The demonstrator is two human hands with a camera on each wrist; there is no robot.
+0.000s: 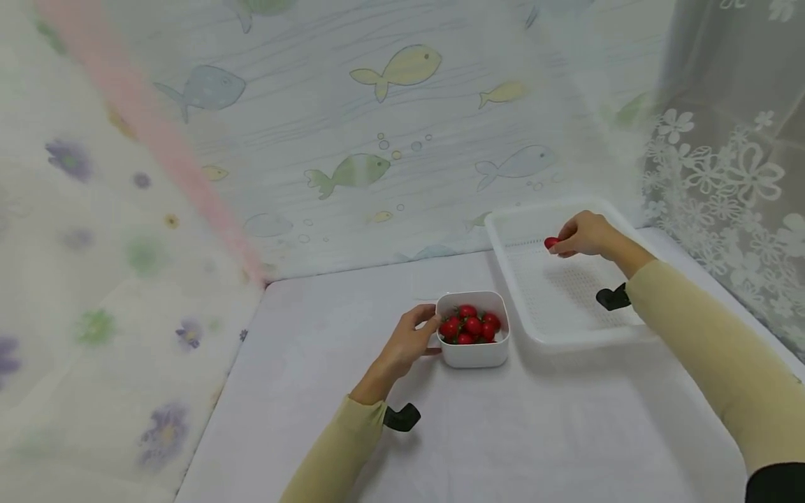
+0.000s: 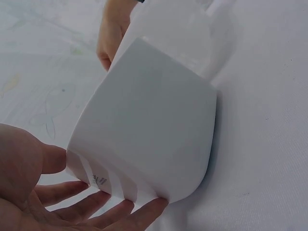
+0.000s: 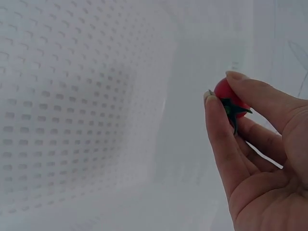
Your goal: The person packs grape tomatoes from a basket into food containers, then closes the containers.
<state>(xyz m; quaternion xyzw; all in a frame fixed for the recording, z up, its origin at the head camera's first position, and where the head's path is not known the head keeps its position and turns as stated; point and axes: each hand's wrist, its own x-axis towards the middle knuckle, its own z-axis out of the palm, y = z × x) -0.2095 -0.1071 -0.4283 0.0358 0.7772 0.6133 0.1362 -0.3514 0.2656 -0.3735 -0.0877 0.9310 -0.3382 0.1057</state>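
Small red cherry tomatoes (image 1: 472,325) with green stems lie together in a white box (image 1: 476,356) with rounded corners. On the left side of that box rests my left hand (image 1: 409,339); in the left wrist view its spread fingertips touch the outer wall (image 2: 144,110) and the thumb lies at the edge. Over the back part of a white perforated basket (image 1: 534,328), my right hand (image 1: 583,234) pinches a single cherry tomato (image 3: 224,91) between thumb and fingers. Its green calyx points down in the right wrist view, and the basket floor shows beneath.
The basket stands just right of the box on a white cloth-covered table (image 1: 352,307). A fish-patterned curtain (image 1: 377,126) hangs behind, a flowered sheet (image 1: 126,279) on the left, and a lace curtain (image 1: 736,161) on the right.
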